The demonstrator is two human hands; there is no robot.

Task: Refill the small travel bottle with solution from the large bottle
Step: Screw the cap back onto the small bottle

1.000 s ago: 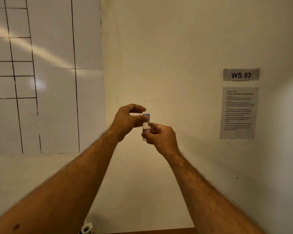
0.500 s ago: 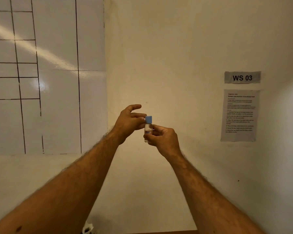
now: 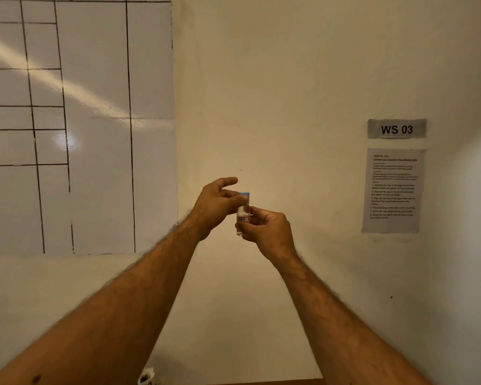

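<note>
So both hands are up in the middle of the frame, held out at arm's length against the wall. The right hand (image 3: 267,229) is wrapped around the small travel bottle (image 3: 242,218), a little clear plastic cylinder with a label band round its middle, held upright with the fingers curled in front of it so only a strip of the body shows. The left hand (image 3: 215,202) comes in from the left with thumb and fingertips pinched on the blue cap (image 3: 245,196) at the top of the bottle, index finger lifted clear above. Can't tell if the cap is screwed tight or loose, and the liquid level is too small and blurry to make out. Bare forearms run down to the lower corners of the frame.

Behind them is a plain cream wall (image 3: 275,93), matte and a bit scuffed. Upper left of the frame is a glossy whiteboard (image 3: 95,134) with a hand-drawn black grid and a streak of glare across it. Right of centre there's a grey sign (image 3: 396,129) reading "WS 03", and just under it a printed instruction sheet (image 3: 392,190), text too small to read. At the bottom edge, left of centre, a white thing (image 3: 146,377) pokes in, mostly cut off, next to a thin strip of brown surface (image 3: 261,382).
</note>
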